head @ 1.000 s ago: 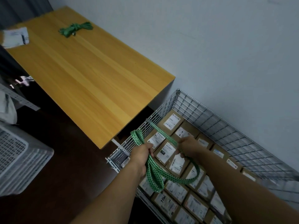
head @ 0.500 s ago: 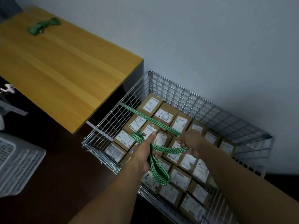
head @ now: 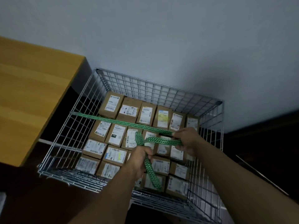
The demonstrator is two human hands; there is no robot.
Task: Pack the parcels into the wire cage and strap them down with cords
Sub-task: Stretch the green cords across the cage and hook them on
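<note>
- Grey wall backs the scene, with a wooden surface on the left and dark floor around.
- Right grip: fingers are curled round the green cord, holding it where the taut run ends and the slack doubles back.
- Left grip: closed round the slack of the same cord. A loop stands up just above the fist and a tail hangs down over the near parcels.
- From the right grip the cord runs tight and slantwise over the load to the left wall of the wire cage. Its far end seems caught on the mesh there, though the hook is too small to make out.
- Parcels, brown boxes with white labels, fill the cage floor in close rows, touching one another. None shows outside it.
- Step in hand, as I judge it: packing looks finished, and this is the strapping, with one cord being drawn across the load.
- Next move probably calls for carrying the free end to the opposite cage wall and fastening it. The left grip would need to feed slack without snarling the loop, while the right holds tension so the anchored end does not slip.
</note>
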